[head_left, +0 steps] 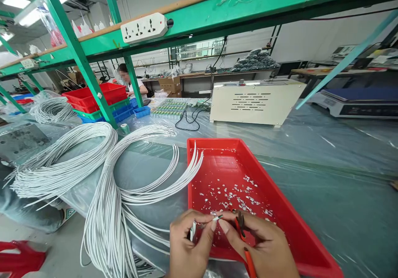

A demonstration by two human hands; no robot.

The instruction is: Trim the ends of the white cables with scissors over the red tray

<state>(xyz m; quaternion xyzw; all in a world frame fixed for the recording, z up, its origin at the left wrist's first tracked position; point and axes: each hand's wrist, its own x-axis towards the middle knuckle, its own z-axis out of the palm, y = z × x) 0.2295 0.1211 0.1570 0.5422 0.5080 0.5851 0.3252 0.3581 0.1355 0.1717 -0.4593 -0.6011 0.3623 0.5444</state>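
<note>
No legible labels. Left hand (pixel 186 245) pinching white wire (pixel 193 229); right hand (pixel 264 249) gripping red-handled cutters (pixel 241 234) over red tray (pixel 311 245) near table edge.

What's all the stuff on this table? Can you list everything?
Tray: one, red, front right, beneath the hands.
Scraps: many, white, scattered in the tray.
Cables: big bundles, white, left, draped over the table edge.
Machine box: one, cream, back centre.
Stacked bins: red, green, blue, back left.
Power strip: one, white, on the green shelf beam.
Scale: one, far right.
Co-worker: one, seated far back.
Left hand: pinches a white cable end.
Right hand: grips red-handled cutters.
</note>
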